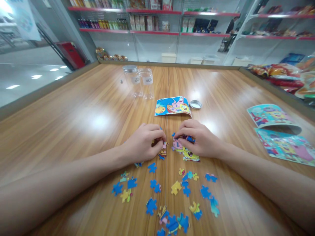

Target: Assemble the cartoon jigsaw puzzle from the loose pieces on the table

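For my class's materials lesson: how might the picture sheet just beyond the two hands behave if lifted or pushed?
The picture sheet looks thin, so probably light and rather floppy. Its bowed shape suggests it may flex or flatten when pressed. Pushed rightward, it would likely nudge the round lid beside it.

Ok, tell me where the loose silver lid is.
In the head view, the lid lies just right of the curved picture sheet, beyond the right hand.

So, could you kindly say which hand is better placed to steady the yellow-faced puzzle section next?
Probably the right hand: it is over part of that puzzle section, whereas the left hand is at other puzzle pieces across a gap.
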The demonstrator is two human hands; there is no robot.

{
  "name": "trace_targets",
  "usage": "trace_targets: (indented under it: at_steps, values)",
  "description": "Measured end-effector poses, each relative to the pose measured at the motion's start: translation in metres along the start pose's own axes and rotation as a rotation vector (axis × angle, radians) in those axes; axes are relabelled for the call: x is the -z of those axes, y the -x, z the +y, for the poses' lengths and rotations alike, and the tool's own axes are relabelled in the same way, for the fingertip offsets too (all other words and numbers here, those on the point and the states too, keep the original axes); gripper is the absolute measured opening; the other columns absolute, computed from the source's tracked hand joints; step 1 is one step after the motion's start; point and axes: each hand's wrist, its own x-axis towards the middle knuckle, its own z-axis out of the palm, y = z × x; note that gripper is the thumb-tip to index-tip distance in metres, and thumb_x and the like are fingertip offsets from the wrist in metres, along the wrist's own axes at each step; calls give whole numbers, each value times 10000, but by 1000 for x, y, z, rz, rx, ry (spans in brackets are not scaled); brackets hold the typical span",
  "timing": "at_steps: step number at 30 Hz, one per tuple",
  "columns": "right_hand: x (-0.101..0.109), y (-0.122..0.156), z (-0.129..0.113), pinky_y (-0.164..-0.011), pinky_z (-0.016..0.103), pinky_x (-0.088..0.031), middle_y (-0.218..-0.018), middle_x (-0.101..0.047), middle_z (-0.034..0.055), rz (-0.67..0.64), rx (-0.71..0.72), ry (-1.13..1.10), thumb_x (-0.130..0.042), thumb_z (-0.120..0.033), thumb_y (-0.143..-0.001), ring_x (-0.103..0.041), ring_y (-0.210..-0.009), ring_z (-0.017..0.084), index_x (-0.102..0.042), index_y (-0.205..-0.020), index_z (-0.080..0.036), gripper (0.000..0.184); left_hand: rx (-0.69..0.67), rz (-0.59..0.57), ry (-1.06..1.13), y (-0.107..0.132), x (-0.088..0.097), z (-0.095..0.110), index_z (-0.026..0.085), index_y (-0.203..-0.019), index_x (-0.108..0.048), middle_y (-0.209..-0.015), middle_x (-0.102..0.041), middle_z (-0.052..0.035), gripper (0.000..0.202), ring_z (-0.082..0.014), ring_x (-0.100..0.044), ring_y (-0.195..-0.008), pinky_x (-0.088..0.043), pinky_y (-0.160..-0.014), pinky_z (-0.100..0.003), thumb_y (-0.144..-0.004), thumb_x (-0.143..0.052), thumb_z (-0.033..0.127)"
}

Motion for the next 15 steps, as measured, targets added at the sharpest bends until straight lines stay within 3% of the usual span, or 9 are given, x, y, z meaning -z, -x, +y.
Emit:
trace_targets:
  at_steps: [6, 9, 11, 12, 15]
  values:
    - [2, 1, -2, -801, 373, -449, -878, -662, 46, 29, 21, 4, -616, -197, -915, -610, -854, 197, -725, -975, -216, 125, -11, 5, -10, 1, -1, -2, 183, -901, -678, -871, -647, -24, 120, -157, -595, -811, -411, -772, -316, -897, -557, 186]
    - [3, 2, -2, -840, 396, -445, -864, -685, 32, 114, 27, 22, -621, -178, -901, -631, -848, 197, -704, -945, -223, 104, -50, 69, -84, 2, 9, 5, 186, -927, -673, -929, -645, -40, 127, -175, -599, -872, -402, -810, -343, -919, -553, 227]
    - [5, 3, -3, -858, 410, -446, -863, -700, 29, 181, 21, 31, -627, -180, -891, -640, -839, 203, -690, -925, -229, 87, -83, 47, -107, 4, 23, 19, 199, -924, -663, -933, -650, -42, 117, -191, -602, -899, -398, -821, -359, -919, -550, 229]
    - [5, 3, -3, -864, 414, -447, -858, -705, 25, 209, 17, 33, -630, -181, -886, -643, -831, 204, -685, -916, -233, 82, -113, -32, -84, 5, 30, 28, 209, -918, -653, -914, -654, -34, 102, -193, -606, -888, -402, -801, -356, -910, -553, 218]
    - [6, 3, -4, -864, 412, -448, -817, -707, 13, 279, -1, 45, -634, -177, -875, -644, -801, 201, -684, -895, -238, 81, -226, -425, -16, 12, 47, 60, 234, -863, -632, -885, -670, -23, 63, -193, -610, -790, -433, -718, -351, -888, -654, 288]
